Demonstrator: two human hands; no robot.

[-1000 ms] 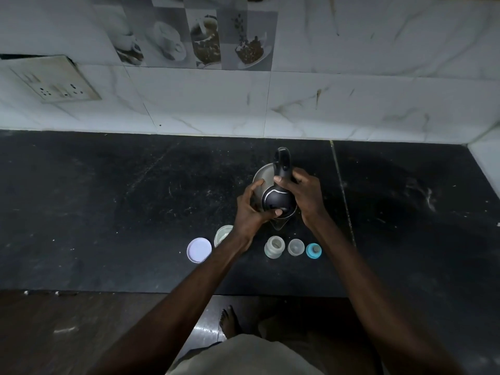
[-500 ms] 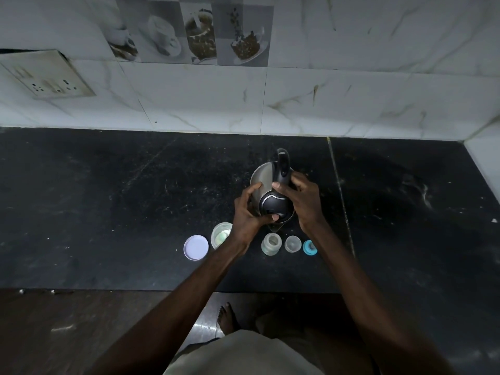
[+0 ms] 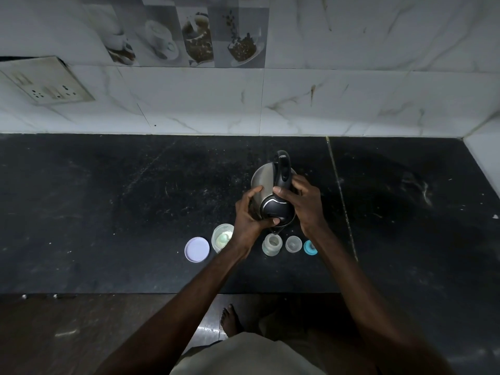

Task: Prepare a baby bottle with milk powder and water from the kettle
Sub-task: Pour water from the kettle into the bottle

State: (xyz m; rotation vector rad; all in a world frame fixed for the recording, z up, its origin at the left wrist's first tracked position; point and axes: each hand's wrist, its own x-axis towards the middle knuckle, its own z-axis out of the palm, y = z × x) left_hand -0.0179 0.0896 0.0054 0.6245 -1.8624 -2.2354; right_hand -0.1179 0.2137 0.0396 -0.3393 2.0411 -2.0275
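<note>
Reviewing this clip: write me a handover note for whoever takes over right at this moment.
Hands: left hand grips the kettle body; right hand grips its handle.
Kettle tilted, spout over the open bottle; flow not visible.
Open powder jar, its lid beside it; clear cap and blue teat ring right of the bottle.
Done: jar and bottle opened.
Left: finish pouring, set kettle down, close bottle.
</note>
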